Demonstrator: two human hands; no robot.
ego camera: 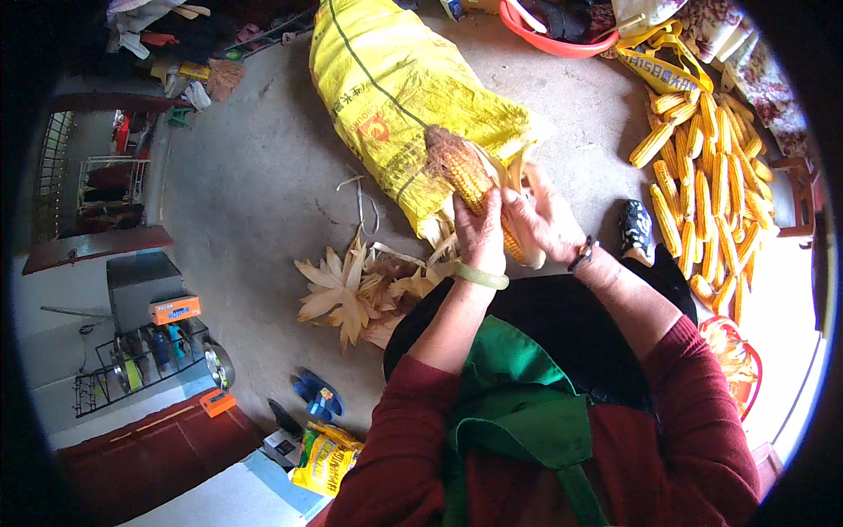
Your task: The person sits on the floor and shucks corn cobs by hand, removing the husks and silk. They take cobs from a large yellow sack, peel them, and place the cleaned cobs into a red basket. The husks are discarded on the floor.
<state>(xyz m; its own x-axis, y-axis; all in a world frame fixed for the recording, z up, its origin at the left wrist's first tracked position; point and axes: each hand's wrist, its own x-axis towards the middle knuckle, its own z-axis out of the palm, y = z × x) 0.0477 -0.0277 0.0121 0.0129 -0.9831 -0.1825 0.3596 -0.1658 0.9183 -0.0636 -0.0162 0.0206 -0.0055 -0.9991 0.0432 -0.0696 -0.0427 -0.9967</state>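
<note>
My left hand [479,230] is closed around an ear of corn [466,178] whose yellow kernels are bared, with brown silk at its tip. Pale husk leaves [517,174] hang along the ear's right side, and my right hand [548,217] grips them. Beneath and beyond my hands lies a yellow woven sack [402,79], its mouth towards me. Loose dry husks [339,286] lie on the floor at the left of my lap. To the right, a pile of husked corn ears [711,184] rests on the floor.
A red basin [560,46] stands at the top, near a yellow printed bag [665,62]. A red-rimmed container [757,388] with husks is at the lower right. Blue slippers [319,395] and a yellow packet [324,464] lie at the lower left. My shoe [635,224] is beside the corn pile.
</note>
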